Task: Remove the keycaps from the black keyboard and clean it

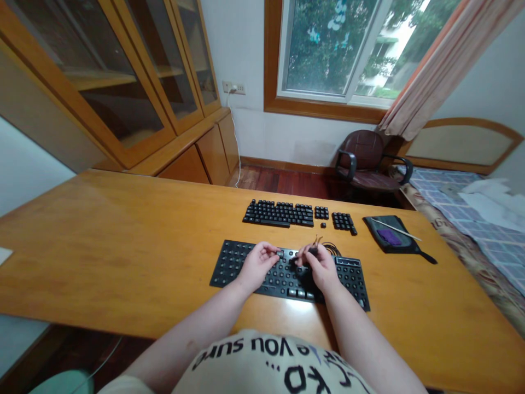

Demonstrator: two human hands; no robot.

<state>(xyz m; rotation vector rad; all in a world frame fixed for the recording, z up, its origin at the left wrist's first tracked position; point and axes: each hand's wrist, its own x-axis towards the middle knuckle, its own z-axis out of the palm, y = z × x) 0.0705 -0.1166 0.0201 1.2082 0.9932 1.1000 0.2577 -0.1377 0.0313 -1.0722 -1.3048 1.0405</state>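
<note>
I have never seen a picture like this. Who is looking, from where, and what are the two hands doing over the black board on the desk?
There is no machine here. A person wears a camera on the head, so the single picture looks forward and down over that person's own arms and shirt.

On the wooden desk lies a black keyboard base with most of its key caps taken off. The removed caps stand in neat rows farther back. To the right is a dark pad with a purple piece and a thin stick on it.

The left hand rests on the base, fingertips at a key. The right hand pinches a small dark tool, apparently a wire key puller; it is too small to tell surely.
</note>
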